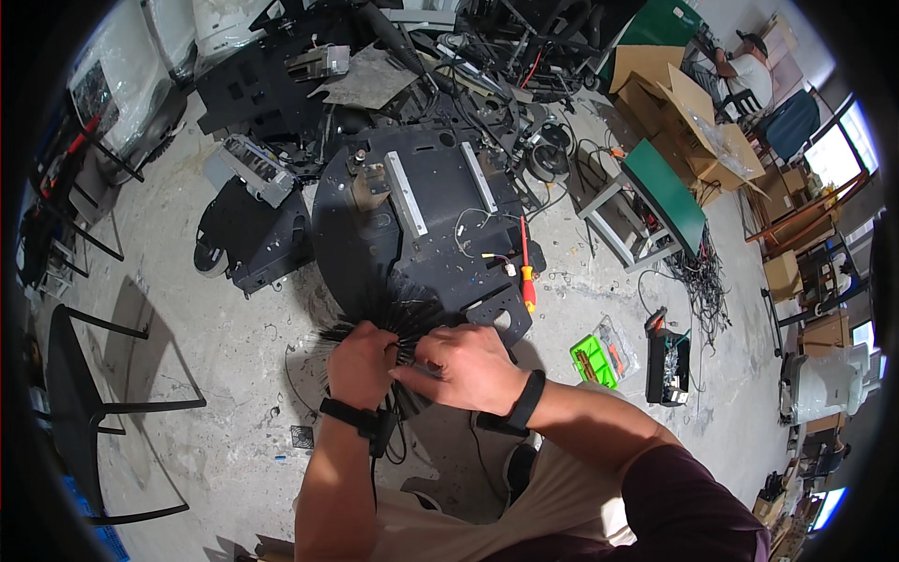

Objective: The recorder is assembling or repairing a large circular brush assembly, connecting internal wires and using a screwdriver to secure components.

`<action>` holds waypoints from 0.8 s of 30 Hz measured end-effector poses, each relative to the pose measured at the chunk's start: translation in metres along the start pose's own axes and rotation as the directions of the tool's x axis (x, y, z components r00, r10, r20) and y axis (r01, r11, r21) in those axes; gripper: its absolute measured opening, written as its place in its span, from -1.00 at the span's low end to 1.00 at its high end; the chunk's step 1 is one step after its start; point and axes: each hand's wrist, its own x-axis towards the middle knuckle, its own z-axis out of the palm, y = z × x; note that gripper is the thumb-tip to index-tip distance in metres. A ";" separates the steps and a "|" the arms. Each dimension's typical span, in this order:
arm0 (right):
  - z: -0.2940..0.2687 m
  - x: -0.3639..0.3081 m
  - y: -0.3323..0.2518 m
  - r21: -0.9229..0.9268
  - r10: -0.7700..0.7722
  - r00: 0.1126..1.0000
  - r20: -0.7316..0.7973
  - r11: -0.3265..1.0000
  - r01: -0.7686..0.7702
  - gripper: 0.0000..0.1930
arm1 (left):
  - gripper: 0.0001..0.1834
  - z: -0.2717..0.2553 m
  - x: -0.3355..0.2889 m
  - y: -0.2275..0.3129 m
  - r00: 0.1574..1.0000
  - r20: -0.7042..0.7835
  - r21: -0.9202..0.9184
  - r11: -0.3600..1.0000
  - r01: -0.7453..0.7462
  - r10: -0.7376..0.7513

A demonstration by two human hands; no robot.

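A round brush (405,304) with long black bristles is at the near edge of a large black machine base (375,239). My left hand (361,363) is closed on the middle of the brush. Close beside it, my right hand (473,367) has its fingers curled and its thumb toward the left hand; what it pinches is hidden. Two pale metal bars (405,195) are on the base. A red-and-yellow screwdriver (527,281) lies at its right edge, next to a loose white connector (510,269).
Black panels and tangled cables (468,80) pile up at the back. To the right are a green-topped stool (663,192), a green parts box (596,362), a black tool bin (669,367) and cardboard boxes (693,122). A black-legged chair (80,403) stands left. A person (749,75) sits far right.
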 end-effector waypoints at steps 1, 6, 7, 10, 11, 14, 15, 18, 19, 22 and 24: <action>0.000 0.000 0.001 0.000 0.000 1.000 0.000 1.000 0.000 -0.64 | -0.90 0.000 0.000 0.000 1.000 0.000 0.000 1.000 0.000 0.000; -0.005 0.003 0.019 -0.133 -0.342 0.934 -0.100 0.935 0.328 -0.89 | -0.86 -0.001 0.000 0.004 0.999 -0.041 0.007 1.000 0.009 -0.009; -0.004 0.004 0.021 -0.135 -0.341 0.935 -0.100 0.935 0.327 -0.89 | -0.86 0.000 0.000 0.004 0.999 -0.041 0.006 1.000 0.008 -0.007; -0.004 0.005 0.020 -0.099 -0.351 0.926 -0.138 0.935 0.340 -0.85 | -0.87 0.002 0.001 0.002 1.000 -0.031 0.016 1.000 -0.003 0.003; -0.004 0.005 0.013 -0.068 -0.258 0.950 -0.173 0.966 0.250 -0.86 | -0.88 0.002 0.001 0.001 0.999 -0.038 0.016 1.000 -0.004 0.005; -0.007 0.003 0.003 -0.018 -0.097 0.974 -0.203 0.995 0.095 -0.84 | -0.89 0.001 0.001 0.002 0.999 -0.045 0.015 1.000 -0.006 0.006; -0.008 0.002 0.003 -0.001 -0.030 0.979 -0.202 1.000 0.030 -0.80 | -0.90 0.001 0.001 0.002 0.999 -0.044 0.014 1.000 -0.006 0.006; -0.005 0.002 0.010 -0.035 -0.037 0.987 -0.155 0.999 0.032 -0.70 | -0.93 0.006 0.002 -0.003 0.999 -0.033 0.028 1.000 -0.004 0.005; -0.004 0.002 0.010 -0.033 -0.037 0.987 -0.155 0.999 0.032 -0.70 | -0.93 0.005 0.001 -0.002 0.999 -0.032 0.029 1.000 -0.003 0.004; -0.001 0.004 0.006 0.007 0.072 0.980 -0.186 0.997 -0.072 -0.65 | -0.93 0.002 0.001 0.001 0.999 -0.031 0.041 0.999 0.016 -0.015; -0.004 0.005 0.004 -0.007 0.141 0.973 -0.184 0.989 -0.145 -0.63 | -0.91 0.001 0.002 0.002 0.999 -0.030 0.050 0.998 0.033 -0.032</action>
